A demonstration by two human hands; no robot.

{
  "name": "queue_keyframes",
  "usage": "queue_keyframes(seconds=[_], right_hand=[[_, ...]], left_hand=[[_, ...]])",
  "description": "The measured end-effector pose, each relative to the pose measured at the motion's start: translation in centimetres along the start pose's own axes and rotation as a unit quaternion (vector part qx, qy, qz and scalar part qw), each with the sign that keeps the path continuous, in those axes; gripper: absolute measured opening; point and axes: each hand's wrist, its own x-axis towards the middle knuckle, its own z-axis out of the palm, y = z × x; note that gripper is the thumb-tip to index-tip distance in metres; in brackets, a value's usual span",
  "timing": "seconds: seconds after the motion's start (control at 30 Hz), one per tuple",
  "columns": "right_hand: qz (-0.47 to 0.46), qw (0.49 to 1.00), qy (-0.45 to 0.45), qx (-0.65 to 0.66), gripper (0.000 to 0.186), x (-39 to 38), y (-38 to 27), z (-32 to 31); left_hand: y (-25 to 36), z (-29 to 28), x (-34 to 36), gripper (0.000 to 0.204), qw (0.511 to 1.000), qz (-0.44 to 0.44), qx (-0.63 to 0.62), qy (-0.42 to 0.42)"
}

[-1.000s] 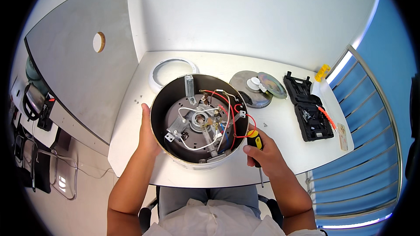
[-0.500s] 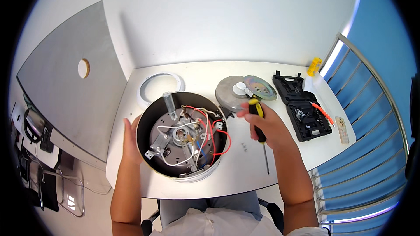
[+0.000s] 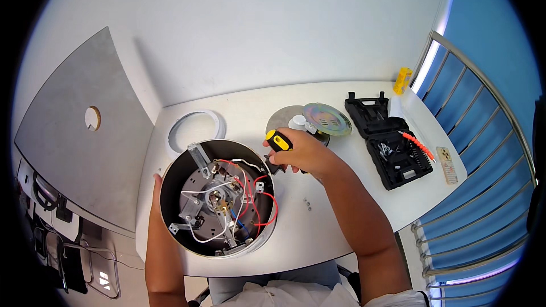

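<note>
A round metal rice cooker body [image 3: 233, 149] stands with its open side up, showing red, white and blue wires, metal brackets and a central fitting. My left hand [image 3: 157, 202] grips its left side, thumb up near the rim, the other fingers largely hidden. Closed around a yellow-and-black screwdriver [image 3: 278, 141], my right hand [image 3: 310, 153] is at the body's right rim. The screwdriver's shaft is hidden. Beneath the right fingers, a small black part [image 3: 276, 165] sits at the rim; whether they touch it I cannot tell.
Behind are a white ring [image 3: 193, 116], a grey round cover [image 3: 282, 118] and a slotted metal disc [image 3: 328, 119]. Several small screws [image 3: 307, 204] lie right of the body. Farther right are a black tool case [image 3: 392, 150], an orange flexible shaft [image 3: 418, 146] and a remote control [image 3: 447, 165].
My right hand has moved left with the screwdriver to the body's rim; the shaft, visible before, is now hidden. My left hand stays at the body's left side. The view has shifted slightly.
</note>
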Motion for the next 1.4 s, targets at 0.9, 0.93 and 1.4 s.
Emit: queue_keyframes(seconds=[0.9, 0.93, 1.4], right_hand=[[0.027, 0.999, -0.006, -0.034, 0.037, 0.2, -0.3, 0.1], [0.025, 0.999, -0.006, -0.033, 0.037, 0.2, -0.3, 0.2], [0.004, 1.0, -0.006, -0.02, 0.038, 0.2, -0.2, 0.8]], left_hand=[[0.2, 6.4, 0.7, 0.052, 0.953, 0.252, 0.116, -0.123], [0.1, 6.3, 0.8, 0.053, 0.952, 0.254, 0.114, -0.124], [0.3, 6.3, 0.3, 0.054, 0.956, 0.249, 0.116, -0.104]])
